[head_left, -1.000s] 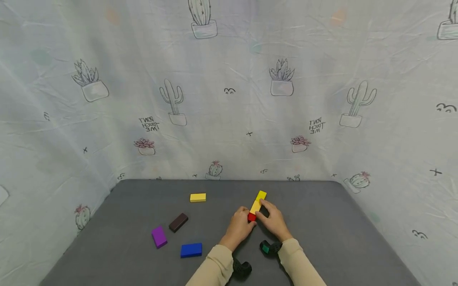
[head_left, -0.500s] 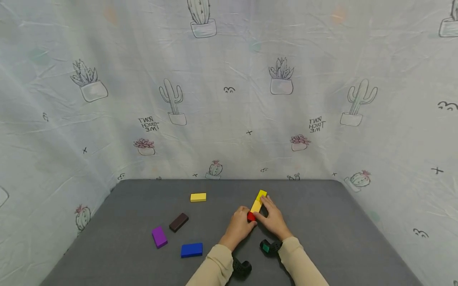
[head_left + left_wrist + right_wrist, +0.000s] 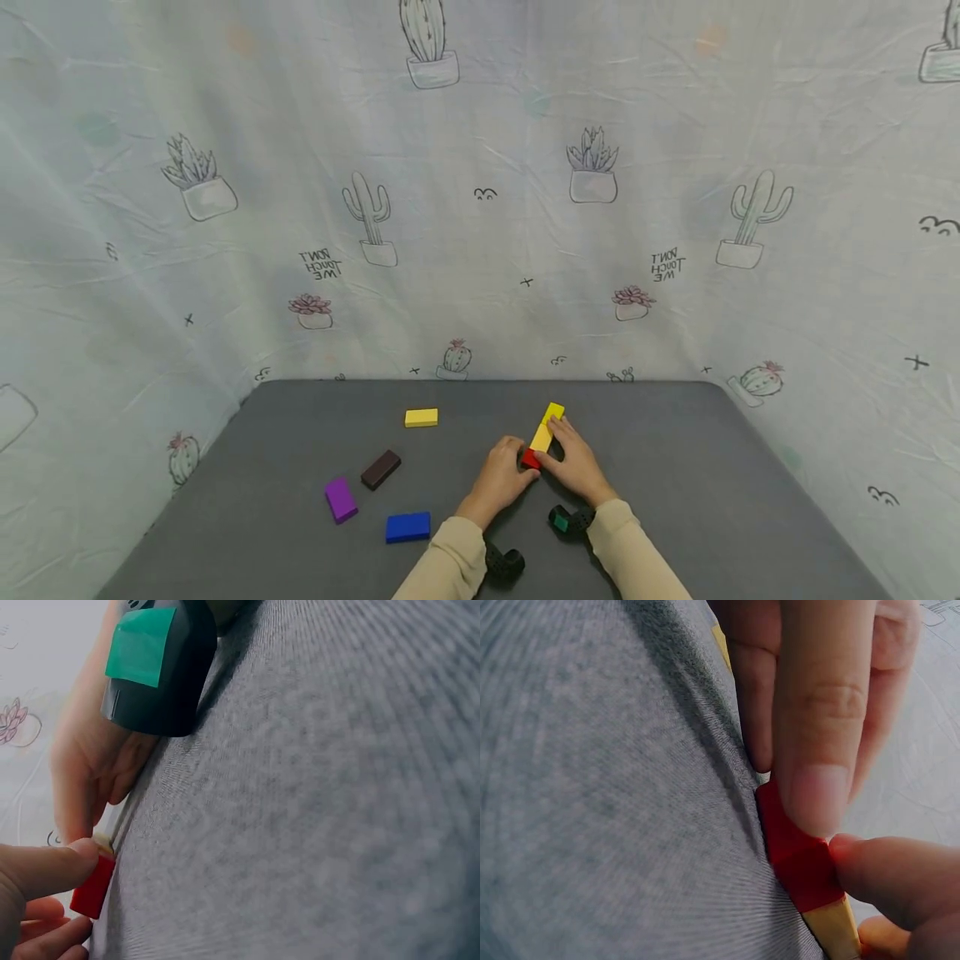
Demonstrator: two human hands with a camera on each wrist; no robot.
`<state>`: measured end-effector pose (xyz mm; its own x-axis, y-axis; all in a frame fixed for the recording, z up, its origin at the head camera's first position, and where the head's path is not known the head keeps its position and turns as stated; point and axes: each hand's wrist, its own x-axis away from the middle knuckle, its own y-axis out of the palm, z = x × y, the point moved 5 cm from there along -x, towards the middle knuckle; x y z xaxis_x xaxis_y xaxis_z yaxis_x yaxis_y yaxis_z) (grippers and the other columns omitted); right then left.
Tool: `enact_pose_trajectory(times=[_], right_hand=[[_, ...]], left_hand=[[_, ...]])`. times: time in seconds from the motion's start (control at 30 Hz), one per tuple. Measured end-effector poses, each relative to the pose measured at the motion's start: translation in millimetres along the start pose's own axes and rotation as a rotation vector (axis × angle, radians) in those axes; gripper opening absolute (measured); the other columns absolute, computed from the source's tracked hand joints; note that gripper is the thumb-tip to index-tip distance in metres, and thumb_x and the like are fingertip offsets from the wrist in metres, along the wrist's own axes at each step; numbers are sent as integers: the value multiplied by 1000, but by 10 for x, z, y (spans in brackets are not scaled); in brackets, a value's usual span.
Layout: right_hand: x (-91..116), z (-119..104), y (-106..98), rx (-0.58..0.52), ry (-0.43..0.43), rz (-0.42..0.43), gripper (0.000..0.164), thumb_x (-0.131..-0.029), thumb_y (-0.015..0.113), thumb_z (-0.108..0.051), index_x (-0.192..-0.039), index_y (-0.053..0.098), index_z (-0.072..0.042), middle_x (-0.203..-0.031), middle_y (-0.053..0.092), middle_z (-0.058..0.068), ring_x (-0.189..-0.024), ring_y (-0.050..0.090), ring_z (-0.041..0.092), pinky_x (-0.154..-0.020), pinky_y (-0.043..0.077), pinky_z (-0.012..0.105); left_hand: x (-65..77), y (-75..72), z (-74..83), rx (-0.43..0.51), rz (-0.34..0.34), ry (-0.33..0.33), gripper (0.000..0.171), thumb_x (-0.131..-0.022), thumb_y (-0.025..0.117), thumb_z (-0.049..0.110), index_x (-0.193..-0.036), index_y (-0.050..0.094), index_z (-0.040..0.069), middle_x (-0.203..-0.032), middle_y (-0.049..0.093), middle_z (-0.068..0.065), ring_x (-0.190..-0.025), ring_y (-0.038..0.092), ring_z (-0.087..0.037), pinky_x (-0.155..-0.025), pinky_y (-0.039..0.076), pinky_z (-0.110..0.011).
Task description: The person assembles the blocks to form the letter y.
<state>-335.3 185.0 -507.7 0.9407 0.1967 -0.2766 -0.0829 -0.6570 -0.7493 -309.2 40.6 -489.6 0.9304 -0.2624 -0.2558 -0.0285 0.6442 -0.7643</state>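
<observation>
Two hands meet over a grey, felt-like worktop (image 3: pixel 675 500) that is backed by a pale cloth printed with cacti. Toward its far edge, right of the middle, three small blocks lie end to end in a slanted row: a yellow block (image 3: pixel 553 412) farthest out, a second yellow block (image 3: pixel 542 437) behind it, and a red block (image 3: pixel 531 459) at the near end.

The left hand (image 3: pixel 501 478) has its thumb and fingers curled onto the red block from the left; in the left wrist view the thumb tip presses on the block's top corner. The right hand (image 3: pixel 576 463) lies along the right side of the row, its fingers (image 3: pixel 821 750) laid straight against the blocks, one fingertip pressing the red block's upper face.

By my judgement the red block is light, rigid and smooth-sided, probably painted wood or plastic, so it should not dent or bend but could skate on a careless push; the cloth-like worktop seems to give some grip. The best hold looks like a pinch across its two long sides, leaving its end face free to butt against the yellow neighbour.

Four loose blocks lie toward the left of the worktop, well apart from the hands: a blue block (image 3: pixel 408 527) nearest the front edge, a purple block (image 3: pixel 341 500), a dark brown block (image 3: pixel 380 469), and a third yellow block (image 3: pixel 421 417) near the far edge.
</observation>
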Motion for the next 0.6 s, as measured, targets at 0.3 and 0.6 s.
enact_pose_trajectory(times=[0.3,0.6], right_hand=[[11,11,-1,10,-1,2,69,-88,65,-37,-140,43,3,-146,41,20,-140,29,38,-109,28,57],[14,10,-6,0,-11,-9,70,-89,64,-39,-140,42,3,-147,39,21,-140,28,39,-109,28,59]], left_hand=[[15,-43,-40,57,-37,-13,55,-84,73,23,-129,53,-2,-123,57,-16,-108,60,-28,-88,52,-41],[83,-314,-161,32,0,-31,54,-87,70,25,-131,52,-1,-125,57,-16,-111,59,-29,-90,51,-44]])
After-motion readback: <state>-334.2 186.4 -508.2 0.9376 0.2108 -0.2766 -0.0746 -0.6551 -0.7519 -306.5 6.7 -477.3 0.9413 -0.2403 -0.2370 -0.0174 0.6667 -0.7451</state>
